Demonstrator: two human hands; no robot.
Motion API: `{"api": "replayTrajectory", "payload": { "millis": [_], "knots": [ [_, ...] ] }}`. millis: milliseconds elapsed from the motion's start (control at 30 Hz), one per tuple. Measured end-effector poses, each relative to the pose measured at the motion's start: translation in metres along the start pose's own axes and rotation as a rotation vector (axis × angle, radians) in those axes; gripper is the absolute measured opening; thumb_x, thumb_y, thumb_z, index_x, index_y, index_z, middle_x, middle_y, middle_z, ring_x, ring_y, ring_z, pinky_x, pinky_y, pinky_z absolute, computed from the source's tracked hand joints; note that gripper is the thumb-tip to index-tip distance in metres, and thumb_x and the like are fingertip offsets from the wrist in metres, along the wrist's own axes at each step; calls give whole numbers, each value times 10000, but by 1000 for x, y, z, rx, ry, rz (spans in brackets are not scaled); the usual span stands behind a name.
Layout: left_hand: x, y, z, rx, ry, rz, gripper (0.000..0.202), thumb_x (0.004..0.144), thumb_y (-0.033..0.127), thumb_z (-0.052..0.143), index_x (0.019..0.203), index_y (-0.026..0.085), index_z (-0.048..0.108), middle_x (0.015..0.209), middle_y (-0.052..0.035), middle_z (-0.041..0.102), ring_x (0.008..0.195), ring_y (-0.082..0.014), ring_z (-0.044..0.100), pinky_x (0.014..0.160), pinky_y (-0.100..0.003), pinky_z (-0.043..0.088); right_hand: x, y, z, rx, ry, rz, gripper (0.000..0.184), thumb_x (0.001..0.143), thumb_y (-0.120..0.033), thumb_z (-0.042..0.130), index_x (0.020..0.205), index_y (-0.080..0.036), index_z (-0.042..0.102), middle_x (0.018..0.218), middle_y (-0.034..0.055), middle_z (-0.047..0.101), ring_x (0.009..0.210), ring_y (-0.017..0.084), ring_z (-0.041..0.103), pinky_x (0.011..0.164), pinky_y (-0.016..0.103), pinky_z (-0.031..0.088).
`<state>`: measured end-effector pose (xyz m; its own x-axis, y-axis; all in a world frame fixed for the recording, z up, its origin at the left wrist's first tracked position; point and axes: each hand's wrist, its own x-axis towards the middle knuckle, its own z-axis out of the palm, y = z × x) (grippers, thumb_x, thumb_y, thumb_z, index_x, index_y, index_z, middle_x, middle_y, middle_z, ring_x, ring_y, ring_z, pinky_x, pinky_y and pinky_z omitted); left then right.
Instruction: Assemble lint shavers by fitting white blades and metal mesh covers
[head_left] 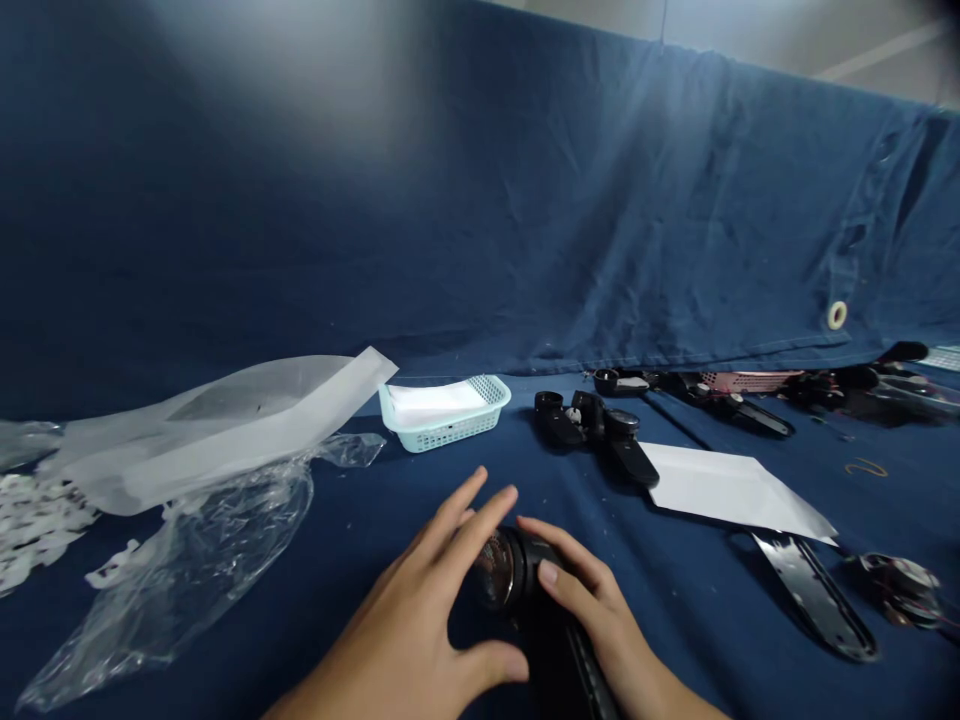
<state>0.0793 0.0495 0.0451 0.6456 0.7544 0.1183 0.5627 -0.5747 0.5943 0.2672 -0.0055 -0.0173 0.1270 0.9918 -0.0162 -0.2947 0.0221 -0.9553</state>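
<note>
A black arm-shaped part with a round motor head [510, 570] lies on the blue cloth at the bottom middle. My left hand [427, 610] rests over the motor head, fingers stretched forward and thumb against the black arm. My right hand [600, 610] grips the arm from the right side, its fingers curled onto the part just behind the motor. The lower end of the part runs out under my hands.
A small pale-green basket [450, 412] with white sheets stands behind. Clear plastic bags [195, 500] lie left. More black motor arms [600, 430] and a white paper [727, 490] lie right; another arm [817, 600] and motor [900, 585] sit at the far right.
</note>
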Motion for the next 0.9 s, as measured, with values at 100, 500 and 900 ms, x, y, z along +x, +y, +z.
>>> {"api": "replayTrajectory", "payload": {
  "millis": [100,500,900],
  "knots": [
    [0,1,3,22,10,-92,744,809,542,680,1465,364,379,1402,-83,556,1069,-326,654,952,-571,510,-3,-2,1,-38,29,2,454,774,-499,746,1175,-290,705,1202,58,727,1162,305,617,1069,449,399],
    [3,1,5,-98,-31,-114,497,889,425,585,1366,299,521,1278,-88,649,1016,-304,679,854,-489,573,-5,-9,7,55,54,77,470,753,-506,767,1158,-274,710,1171,48,738,1175,319,612,1098,471,373],
    [5,-2,7,-214,4,-70,763,705,211,751,1385,421,476,1598,6,292,1367,-306,432,1039,-457,463,-3,-5,7,23,54,71,449,765,-494,761,1151,-270,710,1224,37,723,1204,301,599,1101,432,368]
  ]
}}
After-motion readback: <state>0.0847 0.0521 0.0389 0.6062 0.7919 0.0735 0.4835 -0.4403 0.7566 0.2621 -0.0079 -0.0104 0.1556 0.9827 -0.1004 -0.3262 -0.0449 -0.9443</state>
